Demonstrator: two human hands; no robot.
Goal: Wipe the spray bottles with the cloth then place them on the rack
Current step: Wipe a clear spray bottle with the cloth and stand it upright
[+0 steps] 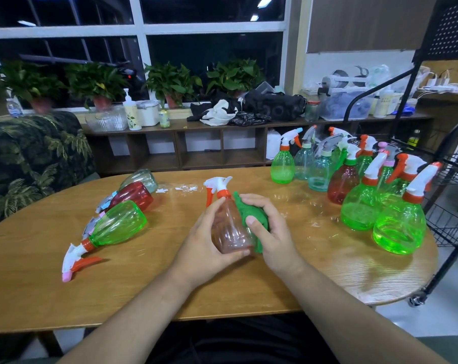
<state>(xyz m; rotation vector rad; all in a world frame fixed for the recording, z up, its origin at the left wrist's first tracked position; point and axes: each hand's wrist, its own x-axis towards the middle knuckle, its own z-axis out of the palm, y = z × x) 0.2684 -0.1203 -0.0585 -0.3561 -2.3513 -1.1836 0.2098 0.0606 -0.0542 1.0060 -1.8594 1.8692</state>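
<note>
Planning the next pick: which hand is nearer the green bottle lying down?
Left. The left hand, gripping the pink bottle, is right of the green bottle; the right hand, with the cloth, lies farther right.

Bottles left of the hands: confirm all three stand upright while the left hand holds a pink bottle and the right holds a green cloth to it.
Wrong: in the head view the three bottles lie on their sides. The left hand does hold the pink bottle and the right hand holds the cloth to it.
</note>
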